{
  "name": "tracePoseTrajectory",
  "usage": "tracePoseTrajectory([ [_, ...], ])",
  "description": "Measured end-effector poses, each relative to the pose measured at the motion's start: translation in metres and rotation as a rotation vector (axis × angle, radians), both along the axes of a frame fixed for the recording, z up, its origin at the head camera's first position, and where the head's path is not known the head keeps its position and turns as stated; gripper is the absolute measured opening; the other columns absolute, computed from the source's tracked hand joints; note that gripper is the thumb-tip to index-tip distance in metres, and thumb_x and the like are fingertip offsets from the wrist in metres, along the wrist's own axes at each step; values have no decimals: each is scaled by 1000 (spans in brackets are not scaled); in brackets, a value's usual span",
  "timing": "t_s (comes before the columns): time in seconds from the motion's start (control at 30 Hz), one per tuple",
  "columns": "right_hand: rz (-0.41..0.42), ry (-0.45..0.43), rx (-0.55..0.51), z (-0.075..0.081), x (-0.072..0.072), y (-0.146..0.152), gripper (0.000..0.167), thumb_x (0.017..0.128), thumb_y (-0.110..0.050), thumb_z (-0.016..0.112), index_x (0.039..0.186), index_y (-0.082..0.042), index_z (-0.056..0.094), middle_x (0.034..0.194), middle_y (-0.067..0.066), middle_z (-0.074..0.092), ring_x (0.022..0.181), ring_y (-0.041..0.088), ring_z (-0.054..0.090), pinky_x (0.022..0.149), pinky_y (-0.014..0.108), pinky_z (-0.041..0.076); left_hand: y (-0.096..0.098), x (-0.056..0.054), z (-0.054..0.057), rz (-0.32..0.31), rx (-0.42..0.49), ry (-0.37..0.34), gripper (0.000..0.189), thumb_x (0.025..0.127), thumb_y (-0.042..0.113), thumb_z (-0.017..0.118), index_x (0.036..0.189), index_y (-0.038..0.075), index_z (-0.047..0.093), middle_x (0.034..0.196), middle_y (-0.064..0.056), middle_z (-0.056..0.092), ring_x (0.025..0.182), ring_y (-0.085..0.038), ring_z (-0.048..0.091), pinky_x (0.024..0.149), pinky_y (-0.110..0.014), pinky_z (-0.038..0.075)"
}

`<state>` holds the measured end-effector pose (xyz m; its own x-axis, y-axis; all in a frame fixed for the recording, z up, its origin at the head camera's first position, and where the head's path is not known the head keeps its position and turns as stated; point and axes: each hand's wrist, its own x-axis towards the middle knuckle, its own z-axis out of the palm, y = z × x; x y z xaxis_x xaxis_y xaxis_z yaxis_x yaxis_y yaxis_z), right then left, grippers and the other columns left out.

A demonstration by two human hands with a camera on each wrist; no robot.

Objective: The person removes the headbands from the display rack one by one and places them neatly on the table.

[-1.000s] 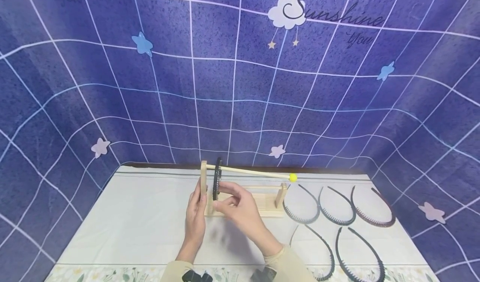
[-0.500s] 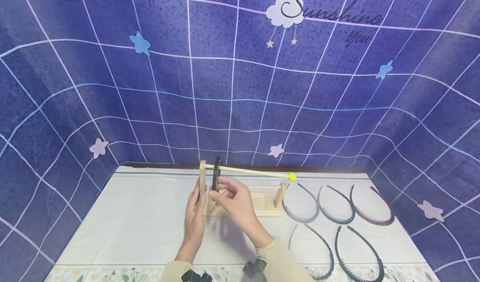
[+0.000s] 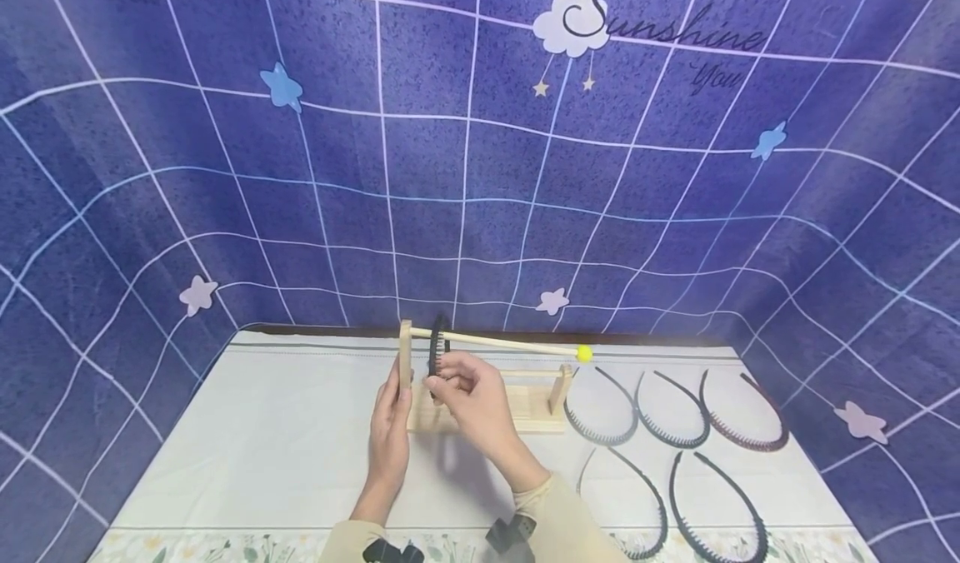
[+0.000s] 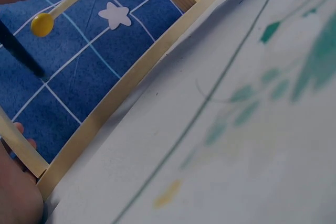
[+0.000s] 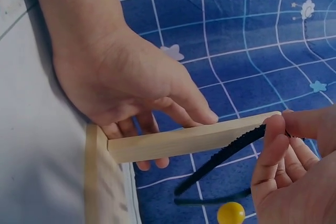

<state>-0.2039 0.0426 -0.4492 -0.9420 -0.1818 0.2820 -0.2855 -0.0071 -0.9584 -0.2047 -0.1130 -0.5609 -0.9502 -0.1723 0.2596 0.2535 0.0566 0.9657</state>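
Note:
A pale wooden stand has an upright post (image 3: 406, 356) at its left end and a sloping rod (image 3: 502, 344) tipped with a yellow ball (image 3: 584, 353). My left hand (image 3: 389, 442) grips that post; in the right wrist view, thumb and fingers lie on opposite sides of it. Around the rod, close to the post, is a black toothed headband (image 3: 436, 351). My right hand (image 3: 477, 398) pinches the headband between thumb and fingers, and its two arms reach towards the ball end in the right wrist view (image 5: 218, 157). The left wrist view shows the stand's base (image 4: 113, 95) and little of the headband.
Several dark toothed headbands lie on the white cloth right of the stand, among them a grey one (image 3: 603, 434), a brownish one (image 3: 757, 440) and a black one (image 3: 723, 538). A shorter post (image 3: 559, 392) stands at the base's right end. Behind hangs a blue gridded curtain (image 3: 315, 213).
My right hand has risen slightly along the headband. The headband has turned a little, so its teeth show more. My left hand stays on the post.

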Motion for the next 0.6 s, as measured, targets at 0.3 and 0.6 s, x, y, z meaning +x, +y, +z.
tracePoseTrajectory([
  [0.3,-8,34,20,15,5,7,19,102,-1,76,120,4,76,100,19,79,75,7,70,61,21,56,1,0,1,11,-14,-9,56,122,37,37,177,28,31,166,-17,46,159,-38,41,133,-70,22],
  [0.6,-20,68,6,26,7,14,18,101,4,73,119,4,76,103,21,81,76,7,69,63,22,57,1,0,2,4,-33,-43,56,122,43,36,177,35,29,168,-11,44,160,-34,40,135,-67,21],
])
